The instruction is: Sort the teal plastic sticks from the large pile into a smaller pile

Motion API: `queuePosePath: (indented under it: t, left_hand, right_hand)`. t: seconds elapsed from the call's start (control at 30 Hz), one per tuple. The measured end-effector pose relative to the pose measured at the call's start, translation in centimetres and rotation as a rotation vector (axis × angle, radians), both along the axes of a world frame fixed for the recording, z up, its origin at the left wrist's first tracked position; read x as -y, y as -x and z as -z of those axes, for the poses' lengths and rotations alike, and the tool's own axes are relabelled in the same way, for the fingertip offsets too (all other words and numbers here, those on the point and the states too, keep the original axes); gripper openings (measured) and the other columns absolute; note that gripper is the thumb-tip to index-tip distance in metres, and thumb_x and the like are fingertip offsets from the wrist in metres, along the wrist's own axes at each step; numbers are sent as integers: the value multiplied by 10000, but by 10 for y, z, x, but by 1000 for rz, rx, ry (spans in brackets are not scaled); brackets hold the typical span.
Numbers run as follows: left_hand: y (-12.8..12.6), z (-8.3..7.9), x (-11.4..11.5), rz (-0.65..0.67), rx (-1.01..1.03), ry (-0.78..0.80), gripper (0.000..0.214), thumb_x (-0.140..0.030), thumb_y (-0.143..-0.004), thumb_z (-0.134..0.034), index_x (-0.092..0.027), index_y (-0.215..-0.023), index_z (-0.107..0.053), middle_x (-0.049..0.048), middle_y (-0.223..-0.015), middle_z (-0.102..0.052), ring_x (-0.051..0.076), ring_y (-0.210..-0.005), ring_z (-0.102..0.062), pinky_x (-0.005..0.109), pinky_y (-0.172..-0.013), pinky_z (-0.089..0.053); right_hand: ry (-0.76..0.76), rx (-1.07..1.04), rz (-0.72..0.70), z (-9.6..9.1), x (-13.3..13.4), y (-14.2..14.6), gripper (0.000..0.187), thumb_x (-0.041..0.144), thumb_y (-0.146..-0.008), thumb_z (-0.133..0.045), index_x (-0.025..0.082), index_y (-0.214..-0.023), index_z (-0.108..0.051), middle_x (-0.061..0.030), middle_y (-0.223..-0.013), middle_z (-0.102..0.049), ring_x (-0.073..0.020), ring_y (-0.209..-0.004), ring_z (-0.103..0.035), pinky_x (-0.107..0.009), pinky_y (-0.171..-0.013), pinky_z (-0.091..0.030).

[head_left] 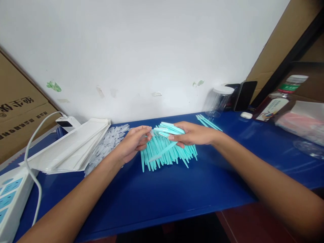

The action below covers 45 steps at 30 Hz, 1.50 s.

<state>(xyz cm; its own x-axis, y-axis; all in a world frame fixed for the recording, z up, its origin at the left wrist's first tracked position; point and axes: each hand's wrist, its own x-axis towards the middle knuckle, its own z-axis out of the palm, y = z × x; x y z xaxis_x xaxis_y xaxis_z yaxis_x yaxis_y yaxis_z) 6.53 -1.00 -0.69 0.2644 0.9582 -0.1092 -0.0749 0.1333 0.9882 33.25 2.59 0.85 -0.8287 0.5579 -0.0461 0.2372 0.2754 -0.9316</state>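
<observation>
My right hand (191,133) is closed round a bunch of slim teal eyebrow razors (165,128), their ends pointing left. One razor (163,152) slants down and left below that hand. Between the thumb and fingertips of my left hand (135,140), a small translucent cap (152,132) is pinched, close to the ends of the held razors. Under both hands a wide pile of the same teal razors (169,157) lies on the blue table (152,199). A heap of translucent caps (107,141) lies left of my left hand, partly hidden by the forearm.
White paper sleeves or bags (68,148) lie stacked at left, near a power strip (12,199) and a white cable (29,165). Several razors (207,122) lie apart at the back right. Beyond them stand a clear jar (217,101), dark phones (245,96) and a bottle (280,96).
</observation>
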Motion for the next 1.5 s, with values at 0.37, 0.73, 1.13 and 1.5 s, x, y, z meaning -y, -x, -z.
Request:
queuePosePath:
  t: [0.37, 0.73, 1.13, 1.5]
  left_hand:
    - [0, -3, 2, 5, -12, -2, 223, -330, -897, -797, -159, -864, -658, 59, -937, -723, 13, -467, -230, 217, -423, -131]
    - [4, 3, -2, 11, -79, -61, 271, -420, -887, -832, -152, -898, -799, 73, -883, -714, 28, -489, -201, 239, -436, -147]
    - [6, 3, -6, -42, -27, -59, 259, -388, -858, -862, -157, -851, -743, 95, -961, -786, 7, -462, -216, 206, -418, -149]
    - [8, 2, -7, -78, -87, -87, 284, -379, -735, -953, -193, -922, -850, 128, -956, -825, -3, -447, -251, 228, -443, -141]
  right_hand:
    - [15, 2, 50, 0, -3, 0, 351, 525, -1016, -695, 187, -1004, -598, 35, -660, -618, -80, -492, -408, -232, -427, -260]
    - [-12, 24, 42, -3, -3, -2, 338, 516, -1025, -687, 191, -999, -597, 20, -678, -642, -87, -508, -432, -238, -446, -282]
    - [7, 34, 67, -5, -1, -2, 393, 572, -1030, -654, 188, -970, -594, 19, -658, -632, -79, -479, -385, -238, -446, -273]
    - [159, 89, 171, -9, 0, -3, 308, 453, -1072, -557, 161, -1027, -642, -29, -658, -652, -80, -456, -300, -246, -421, -207]
